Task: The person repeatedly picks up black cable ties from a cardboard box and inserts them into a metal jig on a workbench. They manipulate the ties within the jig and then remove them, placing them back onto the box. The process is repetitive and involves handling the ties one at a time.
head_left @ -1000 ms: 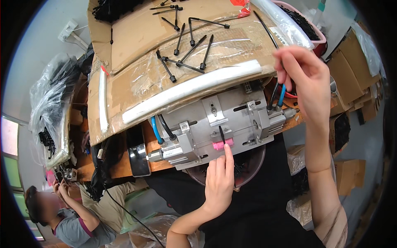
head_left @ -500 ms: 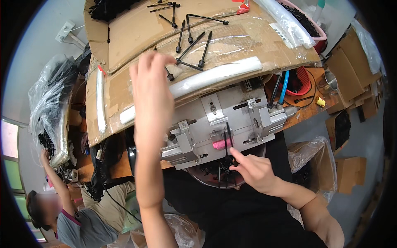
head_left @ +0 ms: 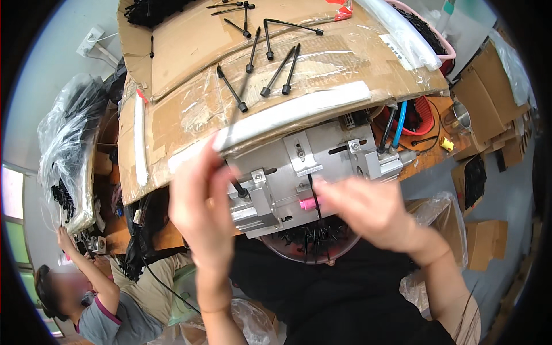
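You have a gap over the metal plate [head_left: 288, 191] between your left hand [head_left: 201, 201] and right hand [head_left: 368, 210], though a black rod [head_left: 317, 200] crosses it by the pink piece [head_left: 308, 203]. A left block [head_left: 264, 198] and right block [head_left: 360, 155] flank the plate; a blue hose [head_left: 401, 123] rises beyond the right one. At the far side, the white strip [head_left: 305, 111] bars a low path; above it, you can pass right of the scattered rods [head_left: 292, 69].

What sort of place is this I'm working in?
Probably a small assembly workshop. A metal fixture with blue and black hoses is in front of you, a bowl holds many thin black parts, and open cardboard boxes stand around.
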